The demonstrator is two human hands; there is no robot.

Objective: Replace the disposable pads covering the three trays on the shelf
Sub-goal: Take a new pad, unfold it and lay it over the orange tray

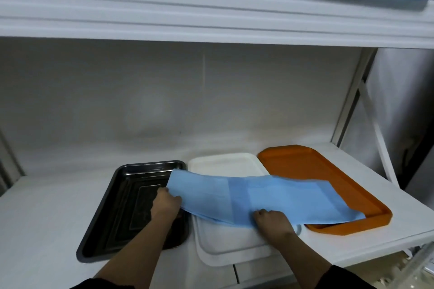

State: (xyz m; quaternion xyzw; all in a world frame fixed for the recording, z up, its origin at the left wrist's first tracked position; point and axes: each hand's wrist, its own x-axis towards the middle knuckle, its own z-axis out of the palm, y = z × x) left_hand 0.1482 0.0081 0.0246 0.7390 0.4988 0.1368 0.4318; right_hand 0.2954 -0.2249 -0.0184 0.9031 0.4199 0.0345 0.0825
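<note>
Three trays sit side by side: black [131, 206], white [225, 164], orange [328, 171]. The left hand [165, 204] and right hand [273, 222] both grip one blue pad [258, 197].

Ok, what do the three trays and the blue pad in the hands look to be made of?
Dark tray: probably metal, glossy, with mirror-like reflections. White tray: likely plastic, smooth and matte. Orange tray: likely plastic, uniform colour, moulded rim. Blue pad: thin, limp paper-like or nonwoven sheet, creased from folding.
</note>
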